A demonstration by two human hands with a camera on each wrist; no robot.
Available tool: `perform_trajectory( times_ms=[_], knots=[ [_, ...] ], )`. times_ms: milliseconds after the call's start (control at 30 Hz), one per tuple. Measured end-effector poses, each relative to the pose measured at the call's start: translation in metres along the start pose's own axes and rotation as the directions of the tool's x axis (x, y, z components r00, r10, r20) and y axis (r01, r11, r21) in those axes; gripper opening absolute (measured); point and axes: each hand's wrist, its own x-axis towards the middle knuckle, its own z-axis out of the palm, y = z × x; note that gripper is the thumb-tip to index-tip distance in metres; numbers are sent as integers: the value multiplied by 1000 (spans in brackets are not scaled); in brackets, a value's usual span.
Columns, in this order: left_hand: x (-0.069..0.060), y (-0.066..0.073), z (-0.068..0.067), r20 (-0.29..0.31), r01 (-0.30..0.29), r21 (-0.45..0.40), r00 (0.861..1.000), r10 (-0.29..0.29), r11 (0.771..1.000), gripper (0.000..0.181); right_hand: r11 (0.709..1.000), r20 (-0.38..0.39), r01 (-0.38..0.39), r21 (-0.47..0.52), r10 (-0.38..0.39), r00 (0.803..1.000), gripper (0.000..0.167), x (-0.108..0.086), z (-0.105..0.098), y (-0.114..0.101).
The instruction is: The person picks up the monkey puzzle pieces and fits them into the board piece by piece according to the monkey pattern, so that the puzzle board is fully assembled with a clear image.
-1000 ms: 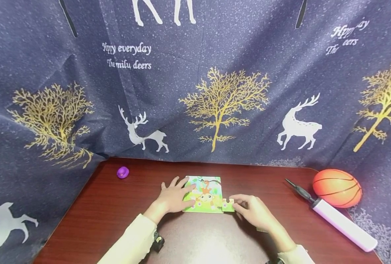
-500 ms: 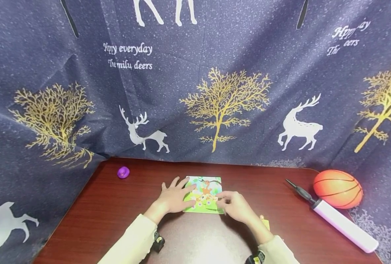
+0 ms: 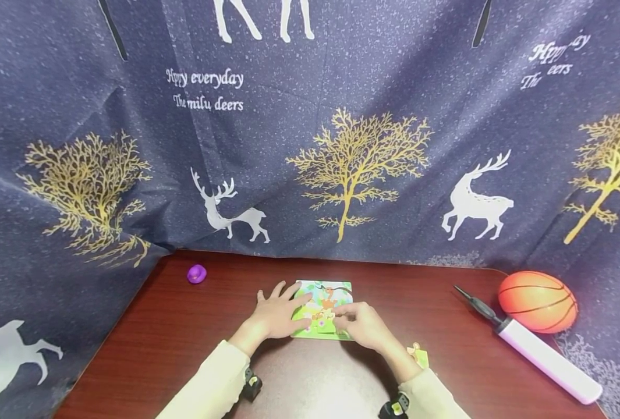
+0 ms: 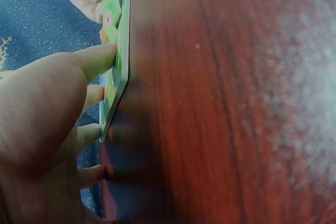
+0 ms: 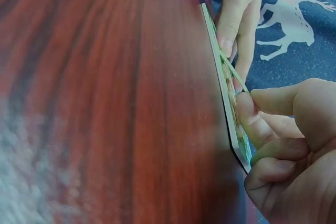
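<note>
A square jigsaw puzzle board (image 3: 308,287) with a cartoon monkey picture lies flat on the table. My left hand (image 3: 275,314) rests across its left side with the fingers spread and straight. Between right thumb and fingertips, my right hand (image 3: 366,327) pinches a green puzzle piece (image 4: 109,14) over the board's lower part. In the right wrist view that piece (image 5: 235,71) tilts, one edge low at the board and the other raised at the fingertips. Beside the right forearm lies a loose yellow-green puzzle piece (image 3: 421,356), partly hidden by the sleeve.
A purple rubber duck (image 3: 197,274) sits at the back left of the brown table (image 3: 210,326). To the right are an orange basketball (image 3: 537,302) and a white hand pump (image 3: 548,359) with a black nozzle. A dark printed curtain (image 3: 268,145) hangs behind the table.
My right hand has moved left from the board's right edge onto its lower part, carrying the puzzle piece. The loose piece by the forearm has come into sight. The left hand stays put.
</note>
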Motion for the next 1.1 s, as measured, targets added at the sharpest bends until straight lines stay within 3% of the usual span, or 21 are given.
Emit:
perform_trajectory(
  times_ms=[267,800,1100],
  knots=[
    [-1,1,-3,7,2,-8,1000,-1,1000,64,1000,10,-2,13,1,1000,22,4,1,-3],
    [2,1,-1,3,0,-7,1000,0,1000,66,987,11,5,-161,-4,1000,22,9,3,-8],
    [1,2,-2,14,18,-22,1000,-17,1000,66,965,2,25,-262,-25,1000,4,0,-7,-10]
  ],
)
